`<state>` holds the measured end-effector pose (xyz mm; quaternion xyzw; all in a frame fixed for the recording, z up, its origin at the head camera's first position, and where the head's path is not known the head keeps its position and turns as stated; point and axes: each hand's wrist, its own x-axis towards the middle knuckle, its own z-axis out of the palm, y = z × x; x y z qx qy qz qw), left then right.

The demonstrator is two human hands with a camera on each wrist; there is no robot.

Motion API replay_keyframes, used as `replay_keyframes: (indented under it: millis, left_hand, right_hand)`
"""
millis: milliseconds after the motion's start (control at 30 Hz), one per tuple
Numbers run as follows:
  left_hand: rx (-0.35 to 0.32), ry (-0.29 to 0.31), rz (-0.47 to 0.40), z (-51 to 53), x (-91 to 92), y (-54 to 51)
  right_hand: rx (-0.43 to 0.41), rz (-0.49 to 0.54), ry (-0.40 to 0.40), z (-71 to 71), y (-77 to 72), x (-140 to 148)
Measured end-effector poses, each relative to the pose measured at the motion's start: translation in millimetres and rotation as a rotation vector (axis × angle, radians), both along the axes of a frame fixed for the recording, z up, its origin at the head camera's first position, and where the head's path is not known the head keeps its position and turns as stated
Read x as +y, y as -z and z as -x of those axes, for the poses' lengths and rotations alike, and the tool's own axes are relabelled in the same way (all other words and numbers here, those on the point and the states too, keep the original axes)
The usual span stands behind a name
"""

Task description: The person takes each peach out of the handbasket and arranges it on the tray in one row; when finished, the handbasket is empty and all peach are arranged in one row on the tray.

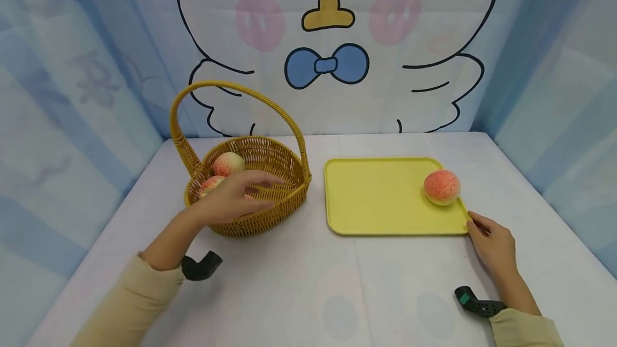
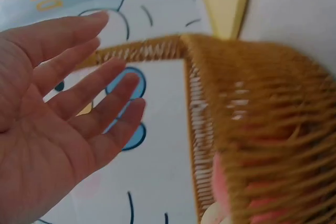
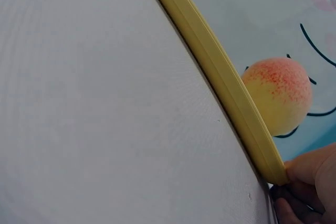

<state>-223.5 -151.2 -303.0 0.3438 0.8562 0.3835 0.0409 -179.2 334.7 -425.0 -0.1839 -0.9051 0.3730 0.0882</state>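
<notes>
My left hand [image 1: 238, 194] hovers over the near side of a woven wicker basket [image 1: 270, 218], fingers apart and nothing in its grasp. Peaches lie in the basket: one peach [image 1: 228, 164] shows clearly, another peach [image 1: 210, 183] is partly behind the hand, and more pink fruit shows in the left wrist view. At the near right corner of a yellow tray [image 1: 376, 197], my right hand [image 1: 496, 245] pinches the rim, thumb on the edge and the other fingers curled below. A single peach [image 1: 442, 187] sits at the tray's right side.
The basket's tall handle [image 1: 250, 90] arches above it. A white cloth [image 1: 337, 283] covers the table, and printed curtains [image 1: 328, 111] stand behind and at both sides. Each wrist wears a black camera mount [image 1: 477, 304].
</notes>
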Motion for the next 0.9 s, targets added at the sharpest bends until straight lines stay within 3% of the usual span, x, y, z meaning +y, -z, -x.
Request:
replay_keyframes:
  millis: [267,400,700,900]
  left_hand:
    - [0.011,-0.017,0.157,5.3,-21.7,-10.9]
    - [0.031,-0.040,0.259,9.4,-25.8,-9.4]
    - [-0.054,-0.038,0.364,14.2,-27.7,-7.3]
    - [-0.054,-0.049,0.505,19.7,-26.4,-6.5]
  right_hand:
    - [0.001,-0.008,0.000,0.0,1.3,0.7]
    - [0.012,-0.009,-0.002,-0.1,2.0,1.0]
    - [0.006,-0.017,-0.012,0.7,2.2,2.5]
    - [0.001,-0.014,-0.013,0.8,2.6,2.9]
